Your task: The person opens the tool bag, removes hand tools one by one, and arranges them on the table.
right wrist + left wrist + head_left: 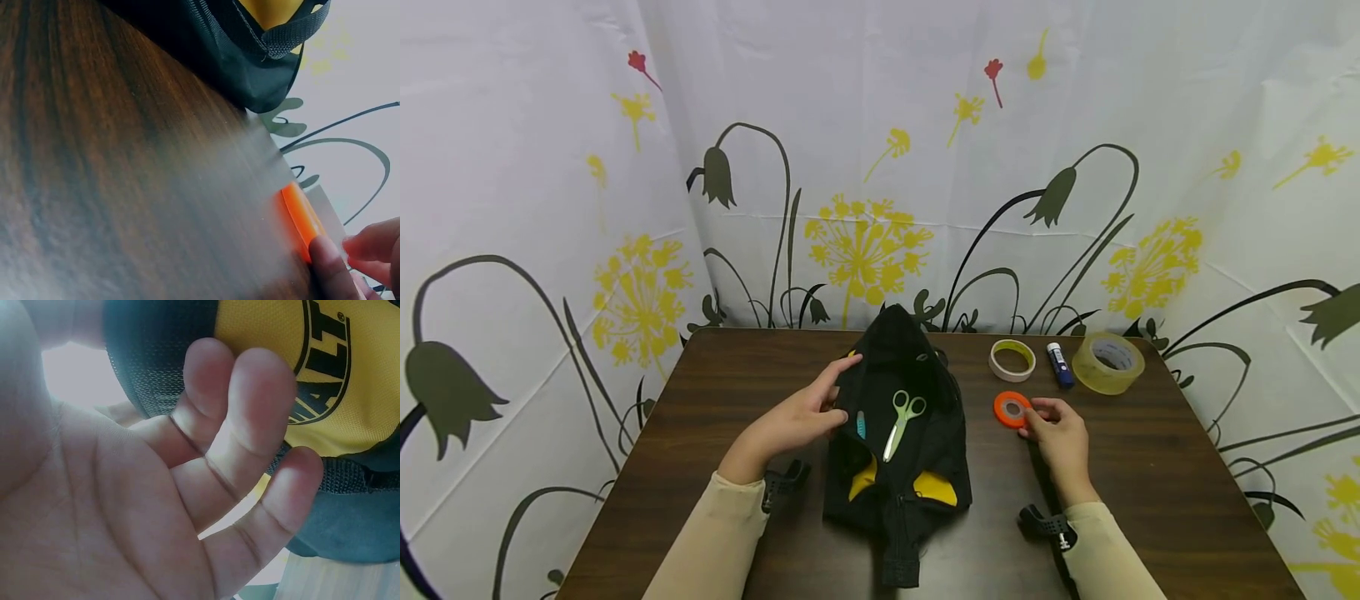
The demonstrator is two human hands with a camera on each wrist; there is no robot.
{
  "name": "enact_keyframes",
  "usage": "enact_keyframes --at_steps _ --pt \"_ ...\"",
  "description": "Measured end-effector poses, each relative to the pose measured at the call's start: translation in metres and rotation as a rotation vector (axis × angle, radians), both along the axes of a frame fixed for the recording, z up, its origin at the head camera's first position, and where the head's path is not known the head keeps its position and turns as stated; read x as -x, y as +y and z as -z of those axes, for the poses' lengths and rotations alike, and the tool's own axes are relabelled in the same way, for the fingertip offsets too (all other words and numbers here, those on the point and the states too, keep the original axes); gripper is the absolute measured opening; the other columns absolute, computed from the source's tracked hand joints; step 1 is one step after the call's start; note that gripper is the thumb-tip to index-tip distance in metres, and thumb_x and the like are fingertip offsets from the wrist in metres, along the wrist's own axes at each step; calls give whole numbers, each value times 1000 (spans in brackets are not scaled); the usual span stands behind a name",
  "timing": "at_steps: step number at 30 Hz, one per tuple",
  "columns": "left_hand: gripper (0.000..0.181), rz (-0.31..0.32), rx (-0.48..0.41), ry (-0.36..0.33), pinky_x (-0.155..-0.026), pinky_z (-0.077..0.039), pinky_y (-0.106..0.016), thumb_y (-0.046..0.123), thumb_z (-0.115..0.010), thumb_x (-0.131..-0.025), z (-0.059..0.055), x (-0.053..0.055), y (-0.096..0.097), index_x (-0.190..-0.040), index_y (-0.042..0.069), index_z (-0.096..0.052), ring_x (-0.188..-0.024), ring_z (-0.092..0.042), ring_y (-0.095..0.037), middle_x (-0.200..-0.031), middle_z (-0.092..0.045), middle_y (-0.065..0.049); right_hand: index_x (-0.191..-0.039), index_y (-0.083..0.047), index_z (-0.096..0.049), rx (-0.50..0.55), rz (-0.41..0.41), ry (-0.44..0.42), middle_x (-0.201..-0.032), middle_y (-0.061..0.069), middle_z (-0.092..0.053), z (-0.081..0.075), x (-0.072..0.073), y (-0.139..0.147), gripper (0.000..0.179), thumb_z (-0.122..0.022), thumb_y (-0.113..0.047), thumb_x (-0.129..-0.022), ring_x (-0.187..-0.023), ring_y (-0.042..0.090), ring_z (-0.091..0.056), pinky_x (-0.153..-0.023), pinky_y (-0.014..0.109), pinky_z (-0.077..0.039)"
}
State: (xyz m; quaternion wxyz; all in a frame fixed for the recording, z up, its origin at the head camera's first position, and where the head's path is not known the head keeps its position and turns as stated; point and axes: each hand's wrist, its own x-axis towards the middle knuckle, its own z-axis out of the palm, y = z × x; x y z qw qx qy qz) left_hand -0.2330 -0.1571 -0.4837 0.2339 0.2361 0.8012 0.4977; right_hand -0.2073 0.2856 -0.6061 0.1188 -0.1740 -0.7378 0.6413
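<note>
A black tool bag (895,492) with yellow panels sits mid-table, its mouth spread wide. Inside lie green-handled scissors (897,425) and a small teal item (861,425). My left hand (801,421) is at the bag's left rim, index finger extended along it and thumb over the edge. In the left wrist view its other fingers (259,394) are loosely bent in front of the yellow side. Right of the bag, my right hand (1060,437) pinches the edge of an orange tape roll (1002,408). That roll (301,215) shows edge-on near the thumb in the right wrist view.
Behind the orange roll are a white-and-yellow tape roll (995,365), a blue glue stick (1060,367) and a wide clear tape roll (1105,385). The brown wooden table (1157,492) ends at a patterned white curtain (865,100).
</note>
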Motion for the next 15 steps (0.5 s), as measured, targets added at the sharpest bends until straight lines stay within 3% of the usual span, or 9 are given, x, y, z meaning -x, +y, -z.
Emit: enact_keyframes --at_steps 5,15 --pt "88 4 -1 0 -65 -47 -34 9 -55 -105 -1 0 -3 -174 41 -10 -66 -47 -19 -90 -52 -6 -125 10 -69 24 33 49 -98 15 -65 4 -3 -8 25 -73 -1 -102 -69 10 -74 -67 28 -66" --pt "89 4 -24 -2 -69 -49 -35 9 -56 -106 0 0 0 -174 42 -9 -69 -49 -21 -98 -54 -8 -122 13 -67 8 43 116 -100 25 -65 4 -5 -4 23 -71 1 -102 -69 14 -75 -68 31 -66"
